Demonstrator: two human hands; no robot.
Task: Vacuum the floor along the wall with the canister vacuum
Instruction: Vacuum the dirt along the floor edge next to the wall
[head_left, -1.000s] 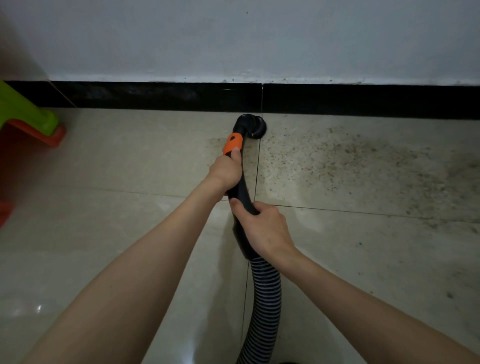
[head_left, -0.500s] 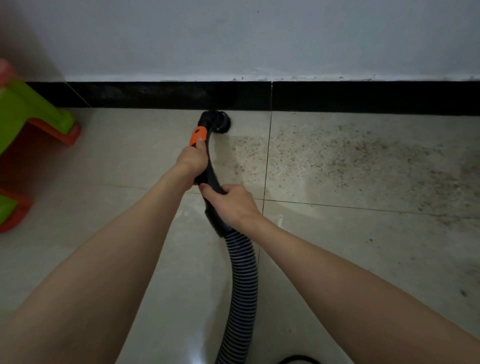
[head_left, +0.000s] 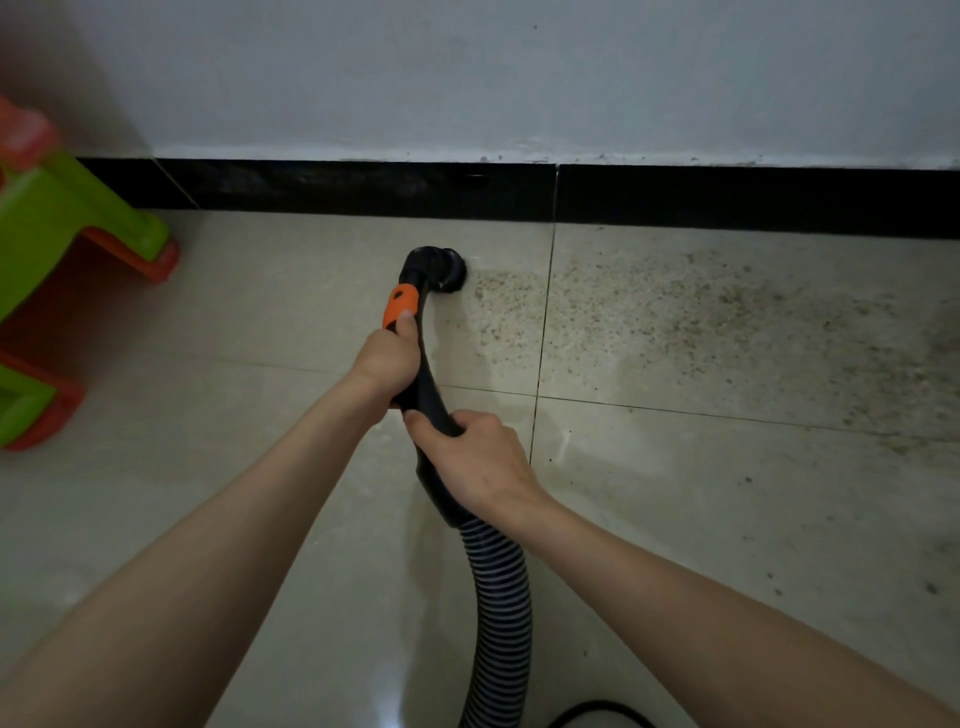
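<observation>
Surroundings: green-and-orange plastic stool (head_left: 78, 249) at left; black baseboard (head_left: 363, 189) under white wall (head_left: 519, 78).
Floor (head_left: 208, 493): pale tiles; gritty dirt (head_left: 701, 322) right of nozzle.
Left hand (head_left: 387, 358): fingers wrapped around wand, thumb on orange collar (head_left: 400, 306).
Right hand (head_left: 480, 462): fingers curled around wand's lower end above ribbed hose (head_left: 498, 597).
Nozzle (head_left: 441, 265): on floor near baseboard.

Both arms reach forward, bare. The left hand (head_left: 387, 358) curls shut ahead — thumb up; the right hand (head_left: 480, 462) grips just behind it.
</observation>
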